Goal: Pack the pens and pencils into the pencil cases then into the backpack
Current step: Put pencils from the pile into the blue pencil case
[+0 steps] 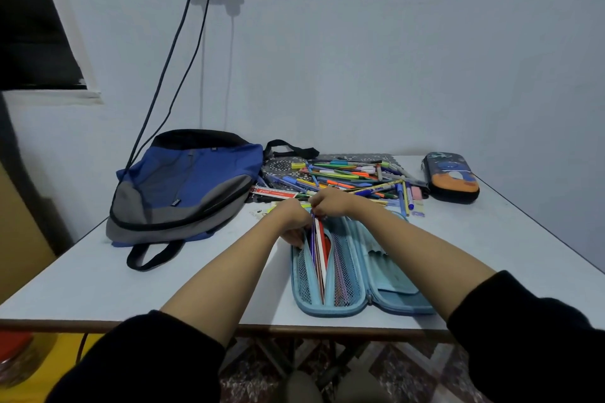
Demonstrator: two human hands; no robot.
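Observation:
A light blue pencil case (353,275) lies open on the table in front of me, with a mesh pocket and several pens and a red ruler inside. My left hand (291,217) grips the case's left pocket edge at its far end. My right hand (329,201) pinches the tops of a few pens (315,239) that stand in the pocket. Behind the hands lies a heap of loose pens and pencils (353,175) on a patterned mat. A blue and grey backpack (183,190) lies flat at the left. A second, dark pencil case (451,177) lies zipped at the far right.
The white table (131,281) stands against a pale wall. Two black cables (176,52) hang from wall sockets down behind the backpack. A red-and-white box (273,192) lies between backpack and pens. Bare tabletop lies at the near left and far right.

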